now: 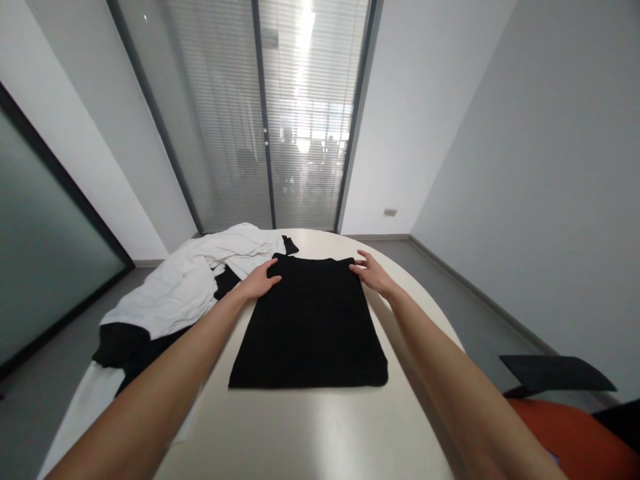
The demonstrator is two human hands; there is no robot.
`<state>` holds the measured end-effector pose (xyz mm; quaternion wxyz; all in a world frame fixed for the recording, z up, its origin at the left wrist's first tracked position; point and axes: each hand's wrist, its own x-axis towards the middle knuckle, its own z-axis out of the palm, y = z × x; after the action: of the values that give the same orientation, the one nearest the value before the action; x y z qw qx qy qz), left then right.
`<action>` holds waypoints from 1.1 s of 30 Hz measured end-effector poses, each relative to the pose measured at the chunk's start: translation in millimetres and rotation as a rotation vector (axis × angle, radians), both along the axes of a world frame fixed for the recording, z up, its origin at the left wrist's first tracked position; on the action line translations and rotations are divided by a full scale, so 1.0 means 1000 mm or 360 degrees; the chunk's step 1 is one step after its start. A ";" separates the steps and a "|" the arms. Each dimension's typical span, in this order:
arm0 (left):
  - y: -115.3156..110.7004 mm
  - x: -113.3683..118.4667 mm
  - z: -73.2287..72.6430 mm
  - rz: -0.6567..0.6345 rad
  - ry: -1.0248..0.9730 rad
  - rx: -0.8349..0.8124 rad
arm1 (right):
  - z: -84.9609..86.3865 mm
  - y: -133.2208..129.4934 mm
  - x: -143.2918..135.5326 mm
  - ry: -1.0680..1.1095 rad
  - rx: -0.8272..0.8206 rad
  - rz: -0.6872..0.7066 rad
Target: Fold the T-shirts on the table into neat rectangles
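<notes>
A black garment [310,327] lies folded flat in a rectangle on the pale table [310,433]. My left hand [260,280] rests on its far left corner, fingers spread along the top edge. My right hand [371,272] touches the far right corner, fingers apart on the cloth. Neither hand lifts the cloth; both press flat on its far edge.
A heap of white clothes [190,280] mixed with black clothes [125,347] lies on the table's left side. An orange chair [575,433] with a black armrest [555,373] stands at the lower right. Glass walls with blinds [260,113] are beyond the table.
</notes>
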<state>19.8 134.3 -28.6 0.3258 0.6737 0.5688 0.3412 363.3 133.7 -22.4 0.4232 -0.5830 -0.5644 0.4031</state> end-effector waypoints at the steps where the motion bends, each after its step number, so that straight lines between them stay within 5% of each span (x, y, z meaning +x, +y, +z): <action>1: -0.003 0.000 -0.002 0.0008 0.0025 0.0009 | -0.004 -0.001 0.000 0.0009 -0.0028 0.0028; 6: -0.009 0.002 0.004 0.0042 0.0065 0.0082 | -0.007 0.001 0.004 0.0070 0.0042 0.0139; 11: 0.005 0.007 0.008 0.0137 -0.0046 0.0211 | -0.005 0.019 0.002 -0.0099 0.0361 -0.0061; 19: 0.007 0.008 -0.006 0.0228 -0.0043 0.0084 | -0.023 0.017 0.004 -0.0521 0.0089 -0.0220; 23: -0.007 0.001 -0.006 0.0324 -0.0017 -0.0072 | -0.021 0.002 0.010 -0.0595 0.0048 -0.0121; 29: -0.021 -0.002 -0.007 0.0188 0.0031 -0.0105 | -0.022 -0.006 0.002 -0.0382 -0.0048 0.0083; 33: -0.027 -0.002 -0.002 0.0194 0.0060 -0.0110 | -0.021 -0.008 -0.005 -0.0302 0.0106 0.0218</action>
<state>17.7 107.1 -31.1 0.3166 0.6326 0.6262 0.3278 358.3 125.8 -42.9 0.3584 -0.5642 -0.6535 0.3552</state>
